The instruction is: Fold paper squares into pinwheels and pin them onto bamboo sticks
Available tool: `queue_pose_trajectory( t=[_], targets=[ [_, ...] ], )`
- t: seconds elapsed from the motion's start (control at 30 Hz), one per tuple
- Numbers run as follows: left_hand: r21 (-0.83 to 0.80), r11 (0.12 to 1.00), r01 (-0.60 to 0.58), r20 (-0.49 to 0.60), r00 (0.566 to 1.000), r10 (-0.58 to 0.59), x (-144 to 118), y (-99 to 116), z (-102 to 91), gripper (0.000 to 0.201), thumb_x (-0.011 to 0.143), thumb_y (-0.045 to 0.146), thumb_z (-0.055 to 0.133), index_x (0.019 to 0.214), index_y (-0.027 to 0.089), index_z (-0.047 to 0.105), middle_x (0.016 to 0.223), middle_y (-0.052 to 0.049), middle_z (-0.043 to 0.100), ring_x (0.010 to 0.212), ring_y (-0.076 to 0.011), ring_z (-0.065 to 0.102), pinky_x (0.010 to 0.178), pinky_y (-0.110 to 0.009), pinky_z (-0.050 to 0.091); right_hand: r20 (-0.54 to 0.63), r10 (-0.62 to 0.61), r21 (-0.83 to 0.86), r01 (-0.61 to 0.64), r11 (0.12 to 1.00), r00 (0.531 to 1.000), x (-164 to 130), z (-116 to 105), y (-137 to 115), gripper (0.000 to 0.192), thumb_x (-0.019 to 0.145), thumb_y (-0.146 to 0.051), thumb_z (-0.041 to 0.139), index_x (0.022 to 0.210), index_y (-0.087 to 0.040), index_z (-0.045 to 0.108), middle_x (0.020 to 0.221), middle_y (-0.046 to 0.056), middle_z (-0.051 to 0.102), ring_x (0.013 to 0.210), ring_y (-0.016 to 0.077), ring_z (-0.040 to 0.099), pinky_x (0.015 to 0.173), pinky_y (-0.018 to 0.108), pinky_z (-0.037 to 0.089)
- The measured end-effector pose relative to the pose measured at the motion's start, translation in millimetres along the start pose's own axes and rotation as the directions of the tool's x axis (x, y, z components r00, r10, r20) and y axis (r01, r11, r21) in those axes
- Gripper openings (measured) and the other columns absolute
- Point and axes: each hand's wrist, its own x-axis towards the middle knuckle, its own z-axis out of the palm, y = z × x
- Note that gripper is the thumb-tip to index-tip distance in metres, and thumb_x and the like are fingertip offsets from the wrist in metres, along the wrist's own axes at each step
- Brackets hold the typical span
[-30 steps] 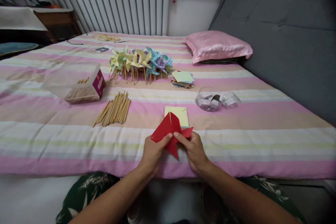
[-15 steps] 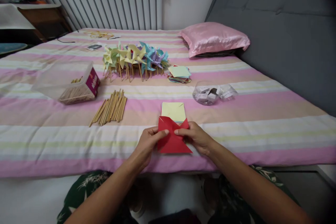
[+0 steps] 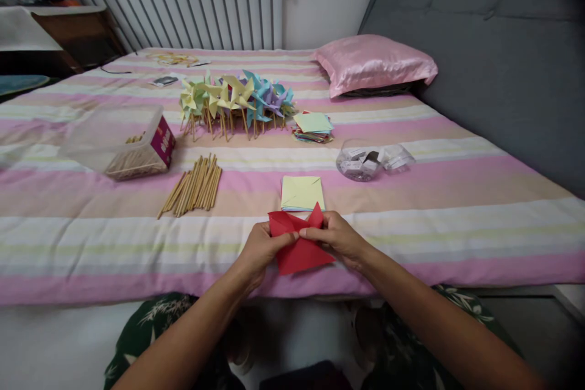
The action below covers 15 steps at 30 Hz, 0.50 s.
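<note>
Both hands hold a piece of red paper (image 3: 299, 258) above the near edge of the bed. My left hand (image 3: 261, 248) grips its left side, thumb on top and fingers behind. My right hand (image 3: 342, 239) pinches it from the right, and the two thumb tips nearly meet at the paper's middle. Some of the paper's corners stand up, folded inward. Just beyond lies a small stack of square paper sheets (image 3: 302, 192), pale yellow on top with cut lines running in from corners. The fingers under the red paper are hidden.
Wooden sticks (image 3: 194, 187) lie left of the paper stack, near a clear plastic box (image 3: 132, 158) of sticks. Finished paper pinwheels (image 3: 237, 97) stand farther back. A second paper stack (image 3: 313, 124), a clear round container (image 3: 359, 161) and a pink pillow (image 3: 377, 66) are on the right.
The thumbs have come closer together at the middle of the red paper. Its upper left corner has lowered and its upper right corner now points up and inward.
</note>
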Motion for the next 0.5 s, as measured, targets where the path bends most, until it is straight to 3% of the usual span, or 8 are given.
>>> queue_pose_trajectory(
  t=[0.13,0.17,0.23,0.27,0.3,0.37,0.5],
  targets=[
    [-0.109,0.993,-0.036,-0.165,0.986,0.018,4.7,5.2,-5.4,0.022,0.057,0.023,0.076,0.075,0.011,0.070,0.068,-0.006,0.070,0.061,-0.0148,0.061,0.061,-0.023,0.045,-0.088,-0.219,-0.176,0.201,0.964,0.972,-1.6,0.5,-4.4,0.043,0.062,-0.035,0.074,0.099,-0.018,0.059,0.084,0.003,0.064,0.071,0.0138,0.060,0.064,0.025,0.047],
    [-0.141,0.989,-0.051,-0.206,0.978,0.021,6.4,7.3,-8.4,0.024,0.056,0.024,0.076,0.075,0.011,0.070,0.068,-0.006,0.070,0.060,-0.0149,0.061,0.060,-0.023,0.045,-0.145,-0.311,-0.261,0.267,0.928,0.939,-2.8,0.3,-5.0,0.048,0.061,-0.034,0.075,0.103,-0.020,0.056,0.086,0.003,0.063,0.072,0.0139,0.059,0.064,0.025,0.048],
    [-0.195,0.977,-0.085,-0.276,0.961,0.028,9.6,11.6,-15.1,0.026,0.055,0.024,0.077,0.076,0.011,0.069,0.069,-0.006,0.070,0.061,-0.0150,0.062,0.060,-0.023,0.045,-0.241,-0.502,-0.431,0.372,0.822,0.831,-6.2,0.7,-4.4,0.048,0.064,-0.030,0.074,0.107,-0.021,0.054,0.084,0.002,0.061,0.069,0.0128,0.056,0.064,0.026,0.047],
    [-0.215,0.971,-0.102,-0.305,0.952,0.032,10.7,13.5,-18.2,0.026,0.055,0.024,0.076,0.076,0.012,0.069,0.069,-0.005,0.070,0.061,-0.0148,0.062,0.060,-0.023,0.045,-0.247,-0.574,-0.495,0.408,0.767,0.781,-8.1,1.6,-3.1,0.043,0.066,-0.028,0.072,0.105,-0.022,0.056,0.078,0.001,0.060,0.065,0.0125,0.055,0.063,0.026,0.047],
    [-0.231,0.966,-0.118,-0.327,0.944,0.037,11.4,15.0,-20.7,0.025,0.055,0.023,0.076,0.075,0.012,0.068,0.069,-0.005,0.070,0.060,-0.0144,0.062,0.059,-0.023,0.045,-0.218,-0.612,-0.538,0.430,0.725,0.760,-10.0,3.2,-0.9,0.036,0.069,-0.026,0.070,0.102,-0.022,0.057,0.071,-0.001,0.060,0.061,0.0121,0.054,0.060,0.025,0.046],
    [-0.259,0.956,-0.140,-0.340,0.939,0.045,11.1,16.9,-22.8,0.022,0.055,0.022,0.076,0.073,0.012,0.068,0.068,-0.004,0.070,0.058,-0.0131,0.061,0.057,-0.022,0.044,-0.088,-0.612,-0.580,0.459,0.673,0.786,-12.9,8.0,5.3,0.025,0.075,-0.023,0.065,0.099,-0.023,0.061,0.064,-0.002,0.060,0.055,0.0121,0.055,0.055,0.024,0.046],
    [-0.301,0.949,-0.093,-0.257,0.966,0.013,5.4,16.7,-17.3,0.021,0.058,0.021,0.074,0.075,0.010,0.067,0.069,-0.005,0.070,0.061,-0.0141,0.061,0.059,-0.023,0.046,0.123,-0.553,-0.565,0.516,0.644,0.824,-12.6,18.5,19.2,0.030,0.080,-0.020,0.058,0.109,-0.026,0.062,0.079,0.001,0.069,0.063,0.0143,0.064,0.056,0.025,0.051]
  ],
)
